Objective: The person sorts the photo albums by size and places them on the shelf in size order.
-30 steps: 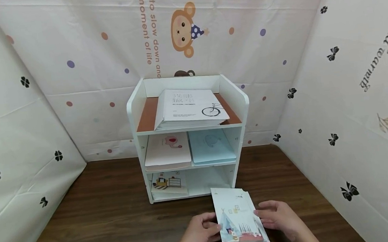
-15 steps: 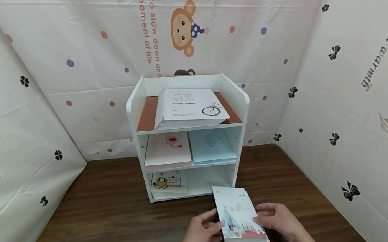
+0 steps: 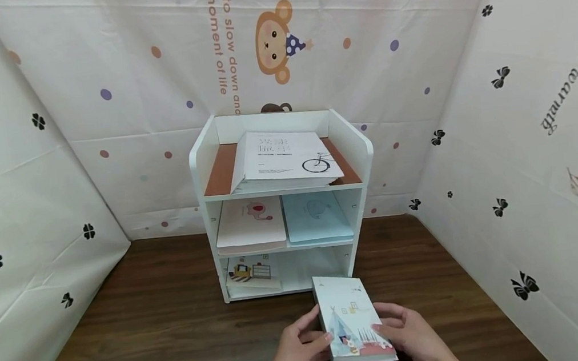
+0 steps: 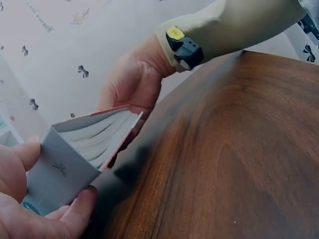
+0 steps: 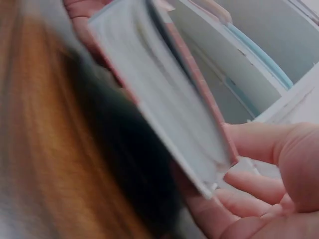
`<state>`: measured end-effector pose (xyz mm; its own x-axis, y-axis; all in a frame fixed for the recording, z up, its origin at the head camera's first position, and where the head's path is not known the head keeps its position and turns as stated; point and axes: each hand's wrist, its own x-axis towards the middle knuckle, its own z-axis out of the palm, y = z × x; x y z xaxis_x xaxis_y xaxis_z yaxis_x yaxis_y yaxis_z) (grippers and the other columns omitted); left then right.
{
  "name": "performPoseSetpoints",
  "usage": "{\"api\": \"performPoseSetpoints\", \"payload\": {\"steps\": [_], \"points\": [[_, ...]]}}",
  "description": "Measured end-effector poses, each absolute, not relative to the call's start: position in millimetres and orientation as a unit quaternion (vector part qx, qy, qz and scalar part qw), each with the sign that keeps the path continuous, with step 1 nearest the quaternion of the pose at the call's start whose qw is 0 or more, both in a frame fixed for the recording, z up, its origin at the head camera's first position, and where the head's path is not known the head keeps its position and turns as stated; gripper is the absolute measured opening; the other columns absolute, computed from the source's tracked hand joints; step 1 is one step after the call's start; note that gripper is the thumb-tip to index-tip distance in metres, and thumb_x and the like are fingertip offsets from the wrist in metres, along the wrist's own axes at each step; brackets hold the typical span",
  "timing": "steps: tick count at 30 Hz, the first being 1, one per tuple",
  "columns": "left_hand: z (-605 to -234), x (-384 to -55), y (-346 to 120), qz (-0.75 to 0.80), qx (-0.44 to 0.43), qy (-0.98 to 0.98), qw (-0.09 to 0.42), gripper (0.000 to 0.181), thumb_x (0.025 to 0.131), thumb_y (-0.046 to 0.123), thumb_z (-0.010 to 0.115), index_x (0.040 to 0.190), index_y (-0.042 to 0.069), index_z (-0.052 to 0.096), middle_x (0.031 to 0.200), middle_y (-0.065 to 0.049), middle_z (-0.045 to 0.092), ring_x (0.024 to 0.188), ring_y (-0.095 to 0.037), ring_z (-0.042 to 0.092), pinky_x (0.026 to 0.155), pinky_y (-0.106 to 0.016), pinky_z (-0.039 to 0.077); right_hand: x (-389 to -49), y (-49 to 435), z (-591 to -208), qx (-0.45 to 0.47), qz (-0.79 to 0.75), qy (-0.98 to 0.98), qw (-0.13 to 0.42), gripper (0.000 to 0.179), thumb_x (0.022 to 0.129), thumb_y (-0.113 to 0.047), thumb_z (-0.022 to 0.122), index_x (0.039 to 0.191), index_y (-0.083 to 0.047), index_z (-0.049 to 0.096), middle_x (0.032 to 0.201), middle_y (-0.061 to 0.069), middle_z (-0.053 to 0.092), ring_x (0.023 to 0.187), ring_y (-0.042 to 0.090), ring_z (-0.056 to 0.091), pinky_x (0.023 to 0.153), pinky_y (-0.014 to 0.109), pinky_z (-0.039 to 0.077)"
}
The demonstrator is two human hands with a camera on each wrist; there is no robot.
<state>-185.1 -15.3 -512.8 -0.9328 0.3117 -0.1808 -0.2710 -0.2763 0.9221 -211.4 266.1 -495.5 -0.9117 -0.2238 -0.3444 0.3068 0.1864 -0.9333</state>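
A thick hardcover book (image 3: 350, 318), white with a blue tent drawing, is held between both hands in front of the shelf. My left hand (image 3: 300, 346) grips its spine side, thumb on the cover. In the left wrist view, fingers show under the pale spine (image 4: 62, 172). My right hand (image 3: 411, 333) holds the opposite edge; in the right wrist view its thumb lies on the cover and its fingers lie beneath. The book's page block (image 5: 159, 94) appears tilted there, with a dark gap under the cover. The far end of the book overlaps the shelf's front edge in the head view.
A white three-tier shelf (image 3: 196, 171) stands at the back. Its top bears a thick white book (image 3: 287, 157); the middle tier has pink (image 3: 248, 224) and blue (image 3: 317, 215) books; a digger-picture book (image 3: 253, 272) lies at bottom left. Printed cloth walls (image 3: 538, 141) flank the wooden table (image 3: 169, 340).
The book has shifted slightly left, and its stepped upper right edge now looks even. My right hand has moved left with it. My left hand has shifted only a little.
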Motion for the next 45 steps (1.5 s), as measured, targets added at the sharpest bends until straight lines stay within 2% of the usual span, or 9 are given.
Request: {"api": "performPoseSetpoints", "payload": {"steps": [7,14,19,23,28,33,39,45], "points": [[-508,-184,-26,0.786,0.058,0.585,0.193,0.088,0.087,0.007,0.081,0.161,0.013,0.033,0.117,-0.02,0.067,0.096,-0.023,0.073,0.084,-0.036,0.063,-205,261,-496,0.04,-0.649,0.736,0.188,0.084,0.092,-0.029,0.078,0.156,0.002,0.034,0.124,0.015,0.072,0.101,0.023,0.073,0.084,0.039,0.063],[-503,-183,-41,0.776,0.124,0.592,0.181,0.099,0.083,0.005,0.084,0.163,0.013,0.026,0.126,-0.02,0.063,0.1,-0.022,0.071,0.085,-0.026,0.061,-202,261,-490,-0.014,-0.638,0.743,0.199,0.081,0.094,-0.029,0.076,0.158,-0.003,0.034,0.141,0.023,0.061,0.11,0.024,0.072,0.089,0.037,0.062],[-499,-182,-51,0.756,0.151,0.614,0.167,0.1,0.083,0.006,0.085,0.163,0.012,0.026,0.129,-0.019,0.061,0.101,-0.022,0.069,0.085,-0.024,0.06,-199,259,-488,-0.093,-0.646,0.726,0.216,0.083,0.097,-0.017,0.072,0.162,-0.003,0.023,0.154,0.028,0.047,0.113,0.024,0.07,0.091,0.029,0.06],[-495,-182,-57,0.744,0.152,0.631,0.159,0.1,0.081,0.006,0.086,0.162,0.013,0.028,0.128,-0.018,0.061,0.1,-0.022,0.069,0.083,-0.023,0.06,-199,257,-489,-0.152,-0.645,0.712,0.231,0.085,0.094,-0.006,0.072,0.162,-0.002,0.021,0.158,0.028,0.04,0.109,0.025,0.07,0.086,0.028,0.061],[-494,-183,-64,0.737,0.157,0.639,0.157,0.1,0.08,0.009,0.088,0.162,0.012,0.03,0.129,-0.019,0.06,0.101,-0.022,0.068,0.083,-0.022,0.06,-201,253,-491,-0.175,-0.646,0.705,0.235,0.089,0.091,-0.003,0.075,0.162,-0.005,0.023,0.159,0.027,0.041,0.111,0.029,0.071,0.086,0.032,0.063],[-495,-184,-70,0.725,0.154,0.654,0.149,0.098,0.08,0.013,0.089,0.16,0.012,0.034,0.134,-0.021,0.056,0.104,-0.023,0.066,0.083,-0.022,0.059,-205,250,-493,-0.189,-0.65,0.7,0.227,0.09,0.09,-0.002,0.076,0.161,0.002,0.021,0.153,0.027,0.048,0.113,0.029,0.071,0.089,0.033,0.062],[-495,-186,-73,0.722,0.138,0.663,0.143,0.096,0.077,0.013,0.091,0.158,0.014,0.039,0.124,-0.018,0.058,0.1,-0.022,0.065,0.083,-0.021,0.059,-210,248,-496,-0.203,-0.662,0.685,0.225,0.089,0.091,0.0,0.075,0.16,0.006,0.02,0.15,0.026,0.052,0.118,0.027,0.069,0.094,0.033,0.06],[-492,-188,-77,0.717,0.135,0.67,0.136,0.095,0.076,0.01,0.091,0.157,0.012,0.041,0.126,-0.018,0.06,0.1,-0.022,0.066,0.083,-0.022,0.06,-216,248,-498,-0.219,-0.662,0.682,0.22,0.088,0.09,0.002,0.075,0.157,0.012,0.021,0.14,0.026,0.061,0.112,0.024,0.072,0.09,0.031,0.061]]}}
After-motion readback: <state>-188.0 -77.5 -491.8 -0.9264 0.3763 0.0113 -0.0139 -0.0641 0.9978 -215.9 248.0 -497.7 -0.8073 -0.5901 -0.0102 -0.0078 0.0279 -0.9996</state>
